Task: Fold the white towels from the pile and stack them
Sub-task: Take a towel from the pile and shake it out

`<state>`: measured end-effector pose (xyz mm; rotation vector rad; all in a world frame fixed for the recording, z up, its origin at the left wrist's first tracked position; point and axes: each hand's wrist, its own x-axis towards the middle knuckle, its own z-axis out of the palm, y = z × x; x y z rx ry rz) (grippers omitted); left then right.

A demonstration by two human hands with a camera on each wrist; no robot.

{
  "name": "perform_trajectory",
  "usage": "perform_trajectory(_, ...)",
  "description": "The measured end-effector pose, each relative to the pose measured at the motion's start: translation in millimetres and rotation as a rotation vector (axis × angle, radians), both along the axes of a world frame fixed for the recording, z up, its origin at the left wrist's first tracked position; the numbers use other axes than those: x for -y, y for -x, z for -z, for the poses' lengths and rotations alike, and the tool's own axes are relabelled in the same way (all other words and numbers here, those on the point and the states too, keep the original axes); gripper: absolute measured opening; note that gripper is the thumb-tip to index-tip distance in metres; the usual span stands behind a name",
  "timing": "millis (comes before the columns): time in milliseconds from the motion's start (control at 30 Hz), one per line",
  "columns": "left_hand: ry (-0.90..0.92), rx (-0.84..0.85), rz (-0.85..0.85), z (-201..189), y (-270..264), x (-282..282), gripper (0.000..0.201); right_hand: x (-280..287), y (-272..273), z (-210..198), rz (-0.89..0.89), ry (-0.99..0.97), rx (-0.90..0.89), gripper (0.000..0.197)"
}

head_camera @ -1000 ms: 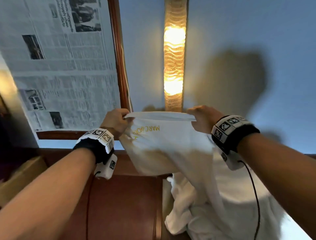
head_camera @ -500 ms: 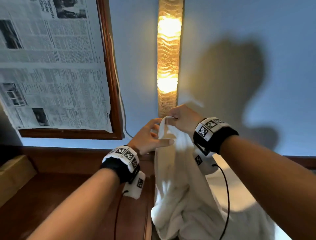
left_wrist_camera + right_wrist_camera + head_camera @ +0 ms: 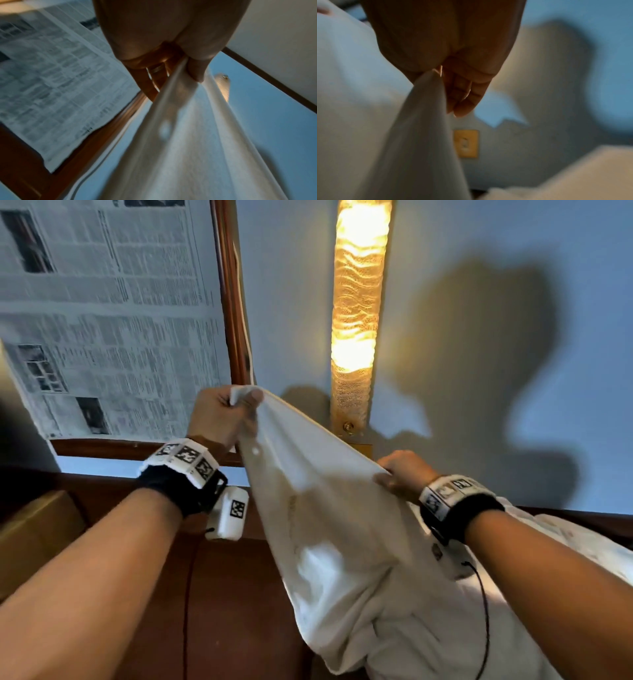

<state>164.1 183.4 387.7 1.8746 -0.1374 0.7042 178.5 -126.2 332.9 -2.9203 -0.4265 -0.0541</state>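
Note:
A white towel point(image 3: 329, 508) hangs in the air between my two hands, its upper edge sloping down from left to right. My left hand point(image 3: 222, 416) is raised high and grips the towel's upper corner, thumb pressed on the cloth point(image 3: 180, 108). Lower and to the right, my right hand point(image 3: 400, 474) pinches the same edge of the towel point(image 3: 419, 121) between thumb and fingers. The towel's lower part drapes onto the pile of white towels point(image 3: 513, 611) at the lower right.
A dark wooden surface point(image 3: 222, 611) lies below my left arm. On the blue wall behind are a lit vertical lamp point(image 3: 358, 313) and a wood-framed newspaper print point(image 3: 102, 320). A cardboard box point(image 3: 30, 535) sits at the far left.
The hands came together at the top of the towel, then parted again. My left hand now holds the corner up high, and my right hand has slid down and to the right along the edge.

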Motion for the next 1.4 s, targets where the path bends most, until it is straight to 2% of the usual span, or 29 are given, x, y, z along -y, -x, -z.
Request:
perform_trajectory(100, 0.020, 0.010, -0.082, -5.2, -7.2, -58.1, 0.037, 51.2, 11.9, 12.6, 0.306, -0.109, -0.013, 0.019)
perform_trajectory(200, -0.029, -0.010, 0.044, -5.8, -7.1, -76.5, 0.030, 49.7, 29.4, -1.8, 0.516, -0.280, 0.210, 0.013)
perform_trajectory(267, -0.055, -0.019, 0.217, -6.4, -2.5, -64.8, 0.022, 9.8, 33.7, -19.7, 0.496, -0.369, 0.364, 0.017)
perform_trajectory(433, -0.154, -0.006, 0.584, -0.2, 16.3, -24.9, 0.021, -109.6, 56.6, -57.6, 0.190, -0.532, 0.522, 0.018)
perform_trajectory(467, -0.176, -0.033, 0.626, 2.9, 20.8, -19.3, 0.025, -125.6, 65.2, -63.1, 0.152, -0.548, 0.558, 0.015)
perform_trajectory(533, -0.149, -0.111, 0.652, 10.2, 29.5, -9.7, 0.047, -145.6, 83.6, -72.0, 0.112, -0.518, 0.613, 0.015)
perform_trajectory(567, -0.107, -0.128, 0.668, 13.6, 33.3, -6.1, 0.047, -149.0, 92.4, -73.7, 0.122, -0.485, 0.626, 0.019)
perform_trajectory(633, -0.030, -0.109, 0.736, 14.7, 46.6, -0.5, 0.022, -148.8, 110.6, -72.2, 0.168, -0.395, 0.622, 0.025)
perform_trajectory(667, -0.012, -0.085, 0.763, 13.5, 53.9, 0.5, 0.019, -146.2, 119.6, -68.9, 0.186, -0.377, 0.606, 0.027)
perform_trajectory(767, 0.008, -0.010, 0.793, 12.6, 67.6, -3.5, 0.022, -138.5, 144.5, -52.1, 0.185, -0.527, 0.514, 0.035)
perform_trajectory(833, 0.019, 0.006, 0.772, 7.9, 73.1, -7.8, 0.026, -126.3, 156.4, -32.5, 0.199, -0.520, 0.442, 0.038)
perform_trajectory(900, 0.047, -0.027, 0.752, 3.8, 74.4, -13.8, 0.030, -100.2, 160.2, -8.5, 0.263, -0.445, 0.366, 0.014)
perform_trajectory(933, 0.075, -0.041, 0.765, 1.7, 75.7, -16.2, 0.031, -83.4, 161.3, 1.9, 0.310, -0.400, 0.362, 0.014)
perform_trajectory(967, 0.109, -0.060, 0.783, -0.6, 78.8, -17.5, 0.032, -68.0, 163.6, 10.4, 0.381, -0.366, 0.353, 0.022)
perform_trajectory(1033, 0.164, -0.098, 0.810, -2.3, 84.8, -14.1, 0.032, -44.7, 171.8, 18.7, 0.539, -0.403, 0.296, 0.016)
perform_trajectory(1100, 0.206, -0.135, 0.828, -0.6, 92.0, -4.8, 0.031, -34.3, 176.7, 15.9, 0.607, -0.431, 0.309, 0.029)
perform_trajectory(1133, 0.221, -0.140, 0.833, 1.2, 93.9, 1.8, 0.031, -35.5, 176.7, 8.1, 0.623, -0.446, 0.344, 0.023)
perform_trajectory(1167, 0.229, -0.144, 0.825, 1.2, 97.5, 8.8, 0.031, -38.8, 175.9, -2.4, 0.596, -0.439, 0.402, 0.014)
perform_trajectory(1300, 0.223, -0.091, 0.777, 2.1, 105.8, 44.9, 0.021, -71.1, 172.5, -64.9, 0.251, -0.371, 0.676, 0.021)
perform_trajectory(1333, 0.232, -0.059, 0.800, 2.9, 107.7, 56.1, 0.016, -78.6, 175.1, -79.5, 0.168, -0.339, 0.698, 0.021)
perform_trajectory(1400, 0.243, -0.045, 0.836, 2.4, 111.1, 73.8, 0.021, -85.2, 179.6, -101.1, 0.097, -0.285, 0.704, 0.022)
